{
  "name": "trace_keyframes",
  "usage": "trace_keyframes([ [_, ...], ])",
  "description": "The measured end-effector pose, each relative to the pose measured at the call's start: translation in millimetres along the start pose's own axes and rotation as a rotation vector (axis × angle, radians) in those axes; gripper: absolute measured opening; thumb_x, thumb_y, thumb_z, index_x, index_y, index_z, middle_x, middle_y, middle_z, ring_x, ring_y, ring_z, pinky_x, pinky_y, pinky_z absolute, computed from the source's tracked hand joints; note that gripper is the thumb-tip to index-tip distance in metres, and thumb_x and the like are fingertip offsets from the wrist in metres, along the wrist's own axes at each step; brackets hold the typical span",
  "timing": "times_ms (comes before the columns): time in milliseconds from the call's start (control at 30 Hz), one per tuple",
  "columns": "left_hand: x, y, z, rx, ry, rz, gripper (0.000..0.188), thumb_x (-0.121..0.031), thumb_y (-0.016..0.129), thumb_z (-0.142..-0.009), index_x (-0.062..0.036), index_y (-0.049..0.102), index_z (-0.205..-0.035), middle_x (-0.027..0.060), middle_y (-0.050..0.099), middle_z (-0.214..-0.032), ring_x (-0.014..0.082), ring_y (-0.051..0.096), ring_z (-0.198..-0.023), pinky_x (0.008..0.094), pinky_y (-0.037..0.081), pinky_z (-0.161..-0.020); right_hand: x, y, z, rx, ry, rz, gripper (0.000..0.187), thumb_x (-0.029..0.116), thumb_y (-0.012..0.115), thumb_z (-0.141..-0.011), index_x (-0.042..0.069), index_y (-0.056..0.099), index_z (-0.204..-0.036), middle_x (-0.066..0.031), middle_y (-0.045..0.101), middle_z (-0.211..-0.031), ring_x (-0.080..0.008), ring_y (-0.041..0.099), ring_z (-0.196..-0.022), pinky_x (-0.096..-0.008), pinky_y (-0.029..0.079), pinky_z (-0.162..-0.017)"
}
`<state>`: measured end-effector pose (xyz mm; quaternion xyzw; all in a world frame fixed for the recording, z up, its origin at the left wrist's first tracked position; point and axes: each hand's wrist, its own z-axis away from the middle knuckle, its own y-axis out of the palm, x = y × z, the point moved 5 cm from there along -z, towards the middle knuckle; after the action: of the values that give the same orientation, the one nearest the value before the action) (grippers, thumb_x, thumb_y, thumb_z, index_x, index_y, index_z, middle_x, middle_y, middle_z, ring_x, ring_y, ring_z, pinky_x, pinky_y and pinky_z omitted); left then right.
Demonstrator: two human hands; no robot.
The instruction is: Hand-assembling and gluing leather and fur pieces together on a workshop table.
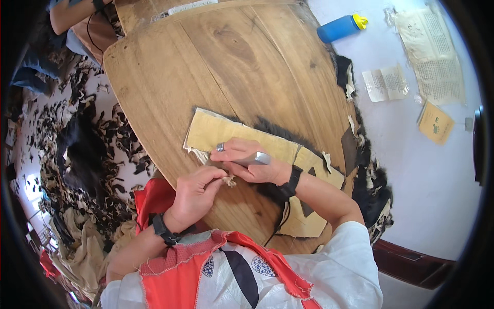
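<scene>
A long tan hide piece (221, 131) with dark fur along its far edge lies skin side up on the wooden table. Resting on its near edge, my right hand (252, 159) is closed around a flat grey metal tool (257, 158); its working end is hidden under my fingers. Close beside it, my left hand (198, 188) pinches a thin, frayed hide strip (229, 180) between thumb and fingers. A pale torn flap (198, 154) hangs from the hide's left end. Another tan hide piece (301, 221) lies nearer my body, under my right forearm.
The wooden table (175, 67) curves away ahead. Dark fur scraps (373, 193) line its right side, by a wall with papers (386, 83). A blue bottle (339, 28) with a yellow lid is at the far right. Scraps cover the left floor; another person's arm (72, 15) shows far left.
</scene>
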<state>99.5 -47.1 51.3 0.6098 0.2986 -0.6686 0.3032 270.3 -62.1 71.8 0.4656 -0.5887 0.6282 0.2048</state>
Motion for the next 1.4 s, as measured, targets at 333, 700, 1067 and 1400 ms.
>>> trace_keyframes([
  [333,3,-8,1,0.050,0.007,0.155,0.013,0.007,0.067,-0.090,0.0021,0.070,-0.102,0.0093,0.073,-0.097,0.0159,0.069,-0.089,0.0282,0.055,-0.080,-1,11,-34,-0.015,-0.023,0.058,0.022,0.009,0.065,-0.094,0.010,0.072,-0.115,-0.0104,0.063,-0.083,-0.0308,0.062,-0.072,-0.0389,0.048,-0.065],
  [700,11,-19,14,-0.063,-0.113,0.367,0.014,0.009,0.062,-0.093,0.0025,0.070,-0.103,0.0069,0.073,-0.104,0.0127,0.067,-0.098,0.0274,0.053,-0.089,3,10,-22,-0.071,-0.126,0.031,0.025,0.006,0.067,-0.091,0.010,0.071,-0.116,-0.0134,0.066,-0.095,-0.0339,0.065,-0.082,-0.0383,0.052,-0.070],
  [1067,-6,-24,14,0.111,0.044,0.243,0.026,0.016,0.057,-0.086,0.0028,0.071,-0.103,0.0113,0.073,-0.107,0.0190,0.069,-0.100,0.0296,0.053,-0.089,-2,26,-50,-0.048,-0.062,0.168,0.019,0.014,0.066,-0.093,0.013,0.072,-0.111,-0.0080,0.067,-0.085,-0.0300,0.063,-0.071,-0.0377,0.049,-0.062],
  [1400,-57,-7,23,0.409,0.313,0.060,0.023,0.000,0.072,-0.086,-0.0058,0.073,-0.108,0.0074,0.075,-0.096,0.0130,0.072,-0.089,0.0284,0.057,-0.080,-5,31,-71,-0.135,0.000,0.203,0.022,0.030,0.058,-0.100,0.023,0.073,-0.113,-0.0142,0.057,-0.060,-0.0333,0.057,-0.054,-0.0416,0.044,-0.053],
])
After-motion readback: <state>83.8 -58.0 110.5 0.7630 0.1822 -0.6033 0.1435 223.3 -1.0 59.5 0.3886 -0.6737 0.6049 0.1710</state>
